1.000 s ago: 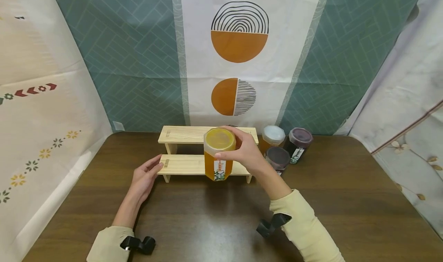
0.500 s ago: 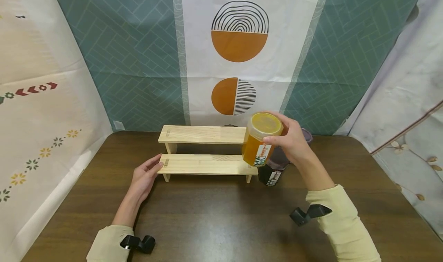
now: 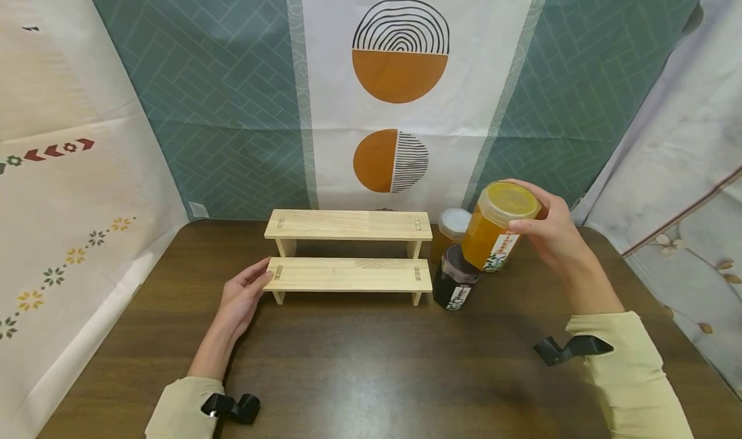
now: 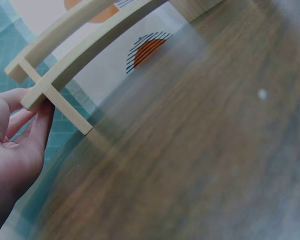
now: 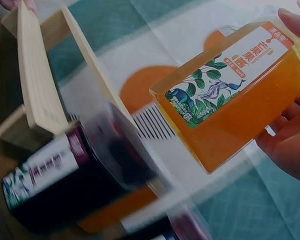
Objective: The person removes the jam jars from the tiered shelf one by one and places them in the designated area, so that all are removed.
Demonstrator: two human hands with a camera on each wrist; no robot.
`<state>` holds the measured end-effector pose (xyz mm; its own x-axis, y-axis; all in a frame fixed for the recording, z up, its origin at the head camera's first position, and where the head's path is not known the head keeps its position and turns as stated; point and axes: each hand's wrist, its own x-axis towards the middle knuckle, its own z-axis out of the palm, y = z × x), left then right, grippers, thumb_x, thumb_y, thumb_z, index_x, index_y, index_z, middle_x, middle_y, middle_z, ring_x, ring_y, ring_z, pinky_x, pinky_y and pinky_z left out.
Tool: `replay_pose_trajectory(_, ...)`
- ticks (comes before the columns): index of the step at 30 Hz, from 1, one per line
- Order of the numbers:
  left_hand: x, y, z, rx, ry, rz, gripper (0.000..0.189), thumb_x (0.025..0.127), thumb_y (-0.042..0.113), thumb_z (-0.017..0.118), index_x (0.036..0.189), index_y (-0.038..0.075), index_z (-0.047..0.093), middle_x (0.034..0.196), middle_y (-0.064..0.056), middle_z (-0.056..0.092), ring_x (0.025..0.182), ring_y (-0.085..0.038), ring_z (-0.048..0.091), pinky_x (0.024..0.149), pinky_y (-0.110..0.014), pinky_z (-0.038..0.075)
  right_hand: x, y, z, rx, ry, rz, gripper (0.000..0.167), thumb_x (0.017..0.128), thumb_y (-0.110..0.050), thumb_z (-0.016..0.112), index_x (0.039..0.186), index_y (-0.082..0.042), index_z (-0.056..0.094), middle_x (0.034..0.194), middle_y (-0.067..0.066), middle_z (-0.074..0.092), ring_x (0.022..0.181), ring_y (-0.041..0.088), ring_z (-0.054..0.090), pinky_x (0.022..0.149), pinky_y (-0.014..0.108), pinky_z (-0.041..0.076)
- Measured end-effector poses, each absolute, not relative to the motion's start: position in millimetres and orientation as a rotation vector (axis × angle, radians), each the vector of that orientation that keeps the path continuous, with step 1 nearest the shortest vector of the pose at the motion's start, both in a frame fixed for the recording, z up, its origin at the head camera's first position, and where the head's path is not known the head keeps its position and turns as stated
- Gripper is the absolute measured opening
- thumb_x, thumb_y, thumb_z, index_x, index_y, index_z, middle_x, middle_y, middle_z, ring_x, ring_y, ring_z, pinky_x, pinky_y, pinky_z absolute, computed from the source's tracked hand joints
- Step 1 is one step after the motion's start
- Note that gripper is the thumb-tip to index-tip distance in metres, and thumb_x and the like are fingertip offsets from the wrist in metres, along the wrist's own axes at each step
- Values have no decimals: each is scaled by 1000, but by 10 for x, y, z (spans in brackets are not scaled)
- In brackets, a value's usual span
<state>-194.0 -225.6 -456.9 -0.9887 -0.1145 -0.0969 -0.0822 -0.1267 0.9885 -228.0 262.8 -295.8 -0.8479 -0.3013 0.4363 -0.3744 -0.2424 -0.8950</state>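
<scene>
In the head view my right hand (image 3: 553,230) grips a jar (image 3: 493,230) of orange contents with a yellow lid, tilted and off the table. The right wrist view shows its label (image 5: 207,82) with leaves and a bird. Below and left of it stands a dark jar (image 3: 455,288), close to the right end of the two-step wooden shelf (image 3: 348,275). My left hand (image 3: 243,297) holds the left end of the lower step, thumb at its edge. Neither step bears anything.
Behind the dark jar stands an orange jar with a white lid (image 3: 455,220). Another dark jar (image 5: 185,225) is mostly hidden behind the held one in the head view. The brown table (image 3: 359,362) ends at a patterned cloth backdrop (image 3: 243,136).
My right hand has carried the orange jar from in front of the shelf to the right, above the other jars. My left hand has stayed at the shelf's end.
</scene>
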Motion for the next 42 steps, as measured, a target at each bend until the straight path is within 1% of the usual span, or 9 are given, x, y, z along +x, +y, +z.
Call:
replay_pose_trajectory(3,-1943,-2262,-4571,230,-2057,-2330,60,97,20,62,146,-3,36,142,-13,35,122,-14,42,95,-16,40,-2290,2755,-2964,824,-1896,2280,48,81,16,56,126,1,59,107,10,66,91,19,58,79,27,50)
replay_pose_trajectory(7,-1946,-2272,-4582,208,-2027,-2343,61,96,19,63,146,-5,36,140,-13,37,119,-12,45,95,-16,40,-2312,2913,-3021,809,-1927,2262,47,82,15,55,126,-1,60,106,9,66,89,19,58,78,27,50)
replay_pose_trajectory(11,-1941,-2274,-4585,203,-2011,-2355,61,96,17,62,145,-6,35,136,-11,39,115,-10,47,93,-15,41,-2322,3048,-3159,832,-1944,2255,48,82,17,55,125,-3,61,104,8,67,88,18,60,76,26,52)
replay_pose_trajectory(15,-1932,-2276,-4581,214,-2025,-2355,60,97,17,62,146,-5,35,136,-10,39,117,-12,45,93,-15,41,-2301,3145,-3313,894,-1973,2245,52,80,19,55,126,-4,60,106,7,67,90,16,62,77,26,53)
replay_pose_trajectory(22,-1932,-2282,-4566,217,-2044,-2346,62,97,20,62,146,-5,35,139,-12,37,118,-11,45,94,-15,40,-2284,3261,-3626,914,-2088,2252,56,79,18,59,128,-10,57,110,3,65,92,14,62,79,25,52)
replay_pose_trajectory(28,-1935,-2283,-4589,227,-2038,-2347,61,97,19,62,146,-5,36,135,-10,41,114,-9,47,93,-15,41,-2280,3335,-4014,885,-2147,2303,58,80,19,59,128,-14,56,113,1,64,94,13,61,81,25,51)
replay_pose_trajectory(31,-1942,-2277,-4600,216,-2040,-2349,61,96,19,63,145,-5,37,132,-8,42,114,-9,48,93,-15,42,-2272,3380,-4147,876,-2153,2321,60,81,19,58,129,-16,54,114,-1,63,96,13,60,82,26,51)
replay_pose_trajectory(37,-1944,-2273,-4603,212,-1999,-2363,59,96,16,63,145,-7,36,127,-5,45,110,-8,50,91,-16,43,-2313,3435,-4187,851,-2268,2253,59,81,11,63,131,-18,51,116,-3,62,98,12,59,83,26,49)
replay_pose_trajectory(42,-1952,-2277,-4592,193,-2013,-2361,61,96,17,63,145,-7,36,128,-6,44,110,-8,49,91,-16,42,-2320,3458,-4174,850,-2340,2228,60,82,11,63,131,-20,49,116,-3,61,100,12,59,85,25,48)
